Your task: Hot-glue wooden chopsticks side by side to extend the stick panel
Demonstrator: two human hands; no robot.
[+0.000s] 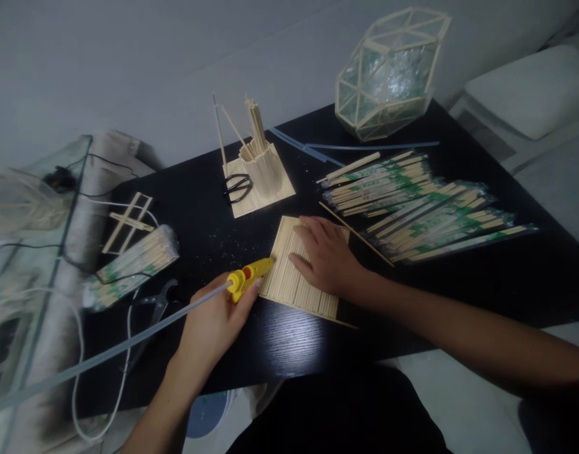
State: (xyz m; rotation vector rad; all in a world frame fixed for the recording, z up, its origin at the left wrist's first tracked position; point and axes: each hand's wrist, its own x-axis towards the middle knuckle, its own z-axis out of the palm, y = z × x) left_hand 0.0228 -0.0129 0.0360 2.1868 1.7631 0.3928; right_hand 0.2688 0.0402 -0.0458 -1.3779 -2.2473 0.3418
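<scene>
My left hand (214, 315) is wrapped round a yellow hot glue gun (249, 276), whose tip is close to the left edge of a panel of chopsticks (301, 287). A long translucent glue stick (161, 325) runs out of the gun's back toward the lower left. The panel lies on the black table, its sticks side by side. My right hand (325, 252) rests palm down on the panel's upper right part with fingers spread, covering some of the sticks. A single stick (358, 234) lies just beyond that hand.
Packaged chopsticks (426, 211) cover the right side. Behind stands a stick holder (265, 170) on a square base with black scissors (237, 187). Glue sticks (365, 147) and a geometric frame (391, 75) lie farther back. At left are another chopstick pack (133, 265), pliers (159, 306) and a white cable (76, 391).
</scene>
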